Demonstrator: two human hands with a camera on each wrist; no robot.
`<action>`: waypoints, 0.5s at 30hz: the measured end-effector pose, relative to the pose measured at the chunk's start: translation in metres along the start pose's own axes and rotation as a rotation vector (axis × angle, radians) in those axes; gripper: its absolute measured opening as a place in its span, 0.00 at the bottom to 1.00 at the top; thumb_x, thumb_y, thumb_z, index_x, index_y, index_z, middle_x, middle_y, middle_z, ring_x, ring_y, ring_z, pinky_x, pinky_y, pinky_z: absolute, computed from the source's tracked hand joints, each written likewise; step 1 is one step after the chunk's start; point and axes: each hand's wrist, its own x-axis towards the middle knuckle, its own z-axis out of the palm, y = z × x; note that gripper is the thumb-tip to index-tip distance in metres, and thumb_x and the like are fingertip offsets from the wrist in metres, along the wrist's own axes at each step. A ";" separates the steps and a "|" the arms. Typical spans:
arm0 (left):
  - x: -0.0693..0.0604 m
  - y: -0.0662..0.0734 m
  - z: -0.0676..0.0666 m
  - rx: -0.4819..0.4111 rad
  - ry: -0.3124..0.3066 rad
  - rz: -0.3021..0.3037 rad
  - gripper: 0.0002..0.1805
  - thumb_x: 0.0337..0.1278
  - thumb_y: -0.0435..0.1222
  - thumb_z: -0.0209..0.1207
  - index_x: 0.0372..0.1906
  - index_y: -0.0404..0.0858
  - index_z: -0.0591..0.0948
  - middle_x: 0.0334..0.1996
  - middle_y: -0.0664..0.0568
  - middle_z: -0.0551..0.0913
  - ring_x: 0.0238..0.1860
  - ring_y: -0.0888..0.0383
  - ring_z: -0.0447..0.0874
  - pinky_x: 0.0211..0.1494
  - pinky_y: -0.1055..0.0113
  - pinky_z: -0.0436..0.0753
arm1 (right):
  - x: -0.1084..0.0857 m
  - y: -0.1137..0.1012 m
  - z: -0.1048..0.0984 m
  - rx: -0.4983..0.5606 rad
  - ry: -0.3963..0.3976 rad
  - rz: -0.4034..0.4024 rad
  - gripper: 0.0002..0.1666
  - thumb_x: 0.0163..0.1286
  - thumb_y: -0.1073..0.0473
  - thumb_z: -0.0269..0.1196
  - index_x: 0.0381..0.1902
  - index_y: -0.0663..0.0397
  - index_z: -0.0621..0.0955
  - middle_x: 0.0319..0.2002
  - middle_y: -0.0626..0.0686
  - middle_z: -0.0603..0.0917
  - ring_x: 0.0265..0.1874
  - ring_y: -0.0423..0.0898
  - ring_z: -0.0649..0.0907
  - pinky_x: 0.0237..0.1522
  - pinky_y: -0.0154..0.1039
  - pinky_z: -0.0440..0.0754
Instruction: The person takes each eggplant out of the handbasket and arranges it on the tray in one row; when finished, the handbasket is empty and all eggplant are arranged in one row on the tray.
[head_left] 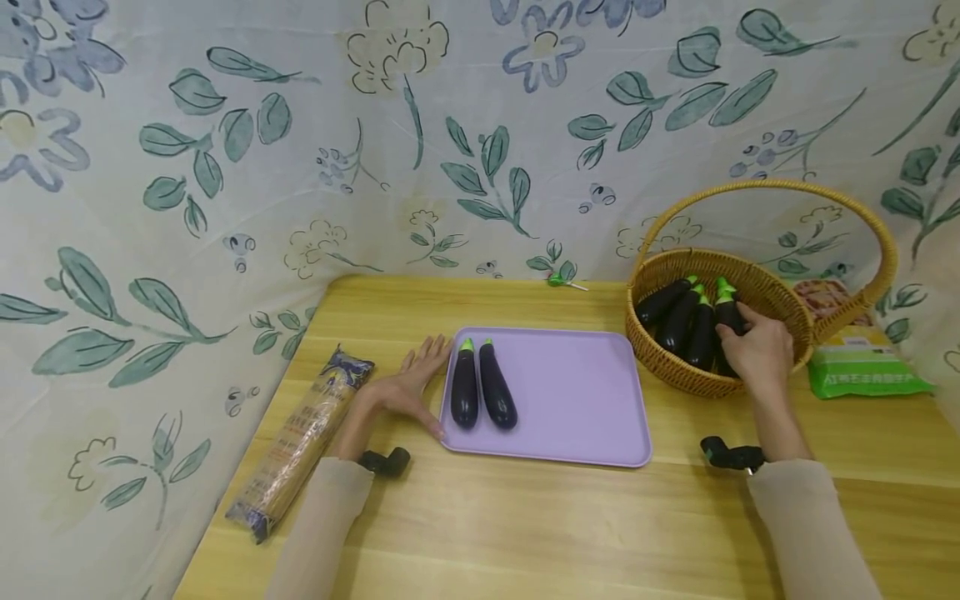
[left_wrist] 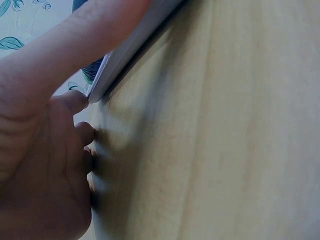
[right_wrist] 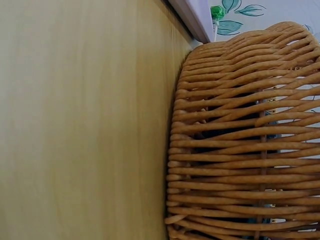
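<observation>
In the head view my right hand reaches into a wicker basket, thumb and fingers around a dark eggplant with a green cap. Several other eggplants lie beside it in the basket. My left hand is spread at the left edge of a lilac tray, its thumb and a fingertip at the rim. On the tray's left side lie two eggplants, side by side with caps to the back. The right wrist view shows only the basket's woven side, not the hand.
A long clear packet of dried noodles lies at the table's left. Behind the basket's right side sits a green packet. A green lollipop is at the back edge, before a flowered cloth. The basket's tall handle arches upward.
</observation>
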 end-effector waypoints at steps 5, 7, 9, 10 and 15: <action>0.001 0.001 0.000 0.001 0.001 0.003 0.88 0.26 0.56 0.85 0.84 0.40 0.31 0.82 0.36 0.21 0.82 0.37 0.15 0.82 0.36 0.23 | 0.000 -0.002 -0.001 -0.039 -0.051 0.018 0.36 0.80 0.52 0.53 0.79 0.61 0.61 0.72 0.79 0.65 0.68 0.82 0.62 0.63 0.73 0.70; 0.001 0.002 0.001 0.000 -0.001 0.000 0.88 0.26 0.55 0.85 0.84 0.40 0.31 0.82 0.36 0.21 0.82 0.37 0.15 0.82 0.37 0.23 | 0.000 -0.002 -0.001 -0.060 -0.059 0.015 0.35 0.80 0.53 0.53 0.78 0.63 0.63 0.71 0.79 0.67 0.62 0.82 0.68 0.50 0.66 0.79; 0.001 0.002 0.001 -0.002 0.000 0.002 0.87 0.27 0.54 0.85 0.84 0.40 0.31 0.82 0.36 0.21 0.82 0.37 0.15 0.82 0.37 0.23 | 0.000 -0.002 -0.001 -0.075 -0.059 0.008 0.34 0.79 0.55 0.53 0.77 0.64 0.64 0.70 0.79 0.68 0.57 0.81 0.72 0.40 0.60 0.79; 0.001 0.003 0.001 -0.001 0.000 0.003 0.87 0.27 0.54 0.85 0.84 0.40 0.31 0.82 0.36 0.21 0.82 0.37 0.15 0.82 0.37 0.23 | 0.000 -0.003 -0.002 -0.082 -0.060 0.007 0.34 0.79 0.55 0.53 0.77 0.64 0.65 0.69 0.80 0.69 0.56 0.80 0.73 0.38 0.58 0.78; 0.000 0.003 0.000 -0.002 0.002 0.010 0.87 0.27 0.53 0.85 0.84 0.39 0.32 0.82 0.35 0.22 0.82 0.37 0.16 0.82 0.37 0.23 | 0.000 -0.003 -0.002 -0.100 -0.059 0.017 0.33 0.79 0.55 0.54 0.76 0.64 0.66 0.71 0.79 0.67 0.57 0.79 0.74 0.37 0.58 0.79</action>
